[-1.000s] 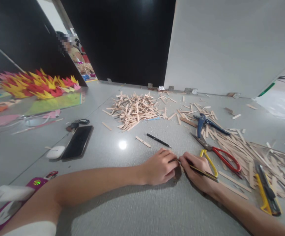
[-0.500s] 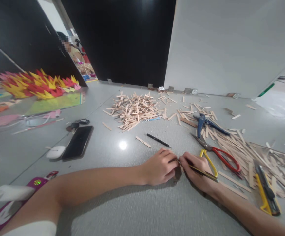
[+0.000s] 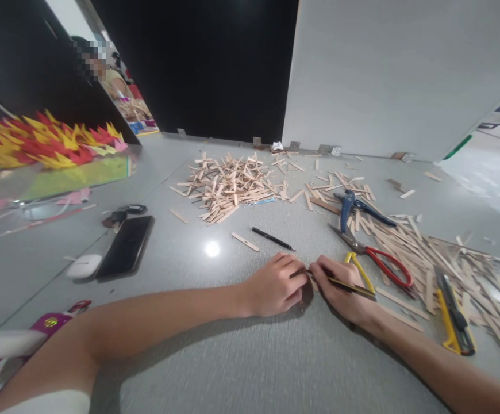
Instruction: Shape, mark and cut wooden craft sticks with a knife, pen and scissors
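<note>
My left hand (image 3: pixel 276 284) rests on the grey tabletop with curled fingers, pressing on a small piece of wooden stick (image 3: pixel 314 283) that is mostly hidden. My right hand (image 3: pixel 345 290) pinches a slim yellow-and-black tool (image 3: pixel 352 287), held like a pen. Its dark tip meets the left fingertips; the exact kind of tool is unclear. Just behind the right hand is a yellow loop-shaped handle (image 3: pixel 364 273). A black pen (image 3: pixel 273 238) and a wooden stick with a small hole (image 3: pixel 245 241) lie beyond my left hand.
Cut wooden sticks lie in a pile (image 3: pixel 233 187) ahead. To the right are more sticks (image 3: pixel 409 247), blue-handled cutters (image 3: pixel 348 210), red-handled snips (image 3: pixel 390 267) and a yellow utility knife (image 3: pixel 454 316). A phone (image 3: pixel 126 247), earbud case (image 3: pixel 85 266) and keys (image 3: pixel 118 217) sit left. A person (image 3: pixel 114 83) is behind the partition.
The whole view has shifted slightly, so the things appear a little further left and higher. Both hands keep nearly the same pose, fingertips together, with the slim tool still in the right.
</note>
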`<state>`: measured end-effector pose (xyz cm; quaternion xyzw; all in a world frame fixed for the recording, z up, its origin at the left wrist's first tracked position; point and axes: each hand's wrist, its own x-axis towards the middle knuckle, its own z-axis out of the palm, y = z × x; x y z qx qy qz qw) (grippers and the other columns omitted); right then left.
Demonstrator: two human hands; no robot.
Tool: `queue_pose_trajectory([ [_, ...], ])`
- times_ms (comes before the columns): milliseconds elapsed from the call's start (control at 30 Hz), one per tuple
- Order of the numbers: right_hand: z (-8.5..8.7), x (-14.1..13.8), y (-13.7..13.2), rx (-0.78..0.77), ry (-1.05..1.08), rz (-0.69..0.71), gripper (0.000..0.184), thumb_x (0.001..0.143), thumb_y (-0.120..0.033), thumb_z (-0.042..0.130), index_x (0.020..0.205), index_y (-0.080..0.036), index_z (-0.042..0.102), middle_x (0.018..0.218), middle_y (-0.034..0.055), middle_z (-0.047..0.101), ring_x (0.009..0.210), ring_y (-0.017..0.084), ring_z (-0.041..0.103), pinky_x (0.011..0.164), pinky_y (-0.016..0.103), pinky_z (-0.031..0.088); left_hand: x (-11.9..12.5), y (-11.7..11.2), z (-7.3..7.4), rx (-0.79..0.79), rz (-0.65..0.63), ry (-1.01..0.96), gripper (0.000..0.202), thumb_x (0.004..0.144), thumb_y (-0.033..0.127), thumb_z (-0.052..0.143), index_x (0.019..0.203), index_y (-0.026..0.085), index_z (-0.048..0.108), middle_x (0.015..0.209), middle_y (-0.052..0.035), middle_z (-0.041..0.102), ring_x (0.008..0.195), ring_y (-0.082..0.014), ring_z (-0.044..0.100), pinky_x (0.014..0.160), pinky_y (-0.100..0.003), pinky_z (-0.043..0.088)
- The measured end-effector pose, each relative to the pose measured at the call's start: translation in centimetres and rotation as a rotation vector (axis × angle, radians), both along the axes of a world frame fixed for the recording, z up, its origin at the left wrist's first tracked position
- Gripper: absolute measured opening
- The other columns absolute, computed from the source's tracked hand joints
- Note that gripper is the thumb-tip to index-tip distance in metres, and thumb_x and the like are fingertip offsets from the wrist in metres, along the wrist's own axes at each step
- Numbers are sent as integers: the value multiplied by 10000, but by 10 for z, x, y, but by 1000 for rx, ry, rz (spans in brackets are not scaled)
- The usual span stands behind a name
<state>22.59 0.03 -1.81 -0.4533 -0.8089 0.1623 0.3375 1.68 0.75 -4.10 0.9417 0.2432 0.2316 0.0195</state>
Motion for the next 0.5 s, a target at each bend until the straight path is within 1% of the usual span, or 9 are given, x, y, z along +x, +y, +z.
queue_pose_trajectory([
  [167, 0, 1, 0, -25, -17, -24, 439, 1061, -364, 477, 648, -252, 380, 507, -69, 412, 450, 104, 389, 462, 235, 311, -1, -1, 0, -36, -1, -22, 238, 1048, 171, 499, 1078, 121, 729, 1096, -146, 729, 1109, -281, 659, 1046, -412, 526],
  [300, -1, 1, 0, -1, -16, -19, 434, 1064, -345, 480, 653, -251, 375, 510, -71, 419, 446, 101, 388, 461, 233, 309, -2, -1, 1, -56, -10, -41, 228, 1041, 160, 500, 1093, 116, 718, 1104, -155, 720, 1129, -288, 658, 1041, -429, 536],
  [367, -1, 0, 0, 13, -8, -5, 419, 1062, -324, 486, 662, -251, 382, 518, -71, 427, 447, 102, 398, 464, 230, 318, -3, -1, 1, -59, 6, -52, 226, 1032, 152, 499, 1116, 124, 706, 1119, -154, 717, 1149, -294, 656, 1052, -444, 539],
  [500, 2, -2, 0, 18, 14, 4, 389, 1049, -279, 507, 674, -249, 404, 527, -73, 429, 454, 102, 407, 471, 223, 331, -4, -1, 0, -52, 55, -73, 231, 997, 132, 504, 1140, 144, 685, 1164, -149, 713, 1176, -305, 649, 1119, -493, 520],
])
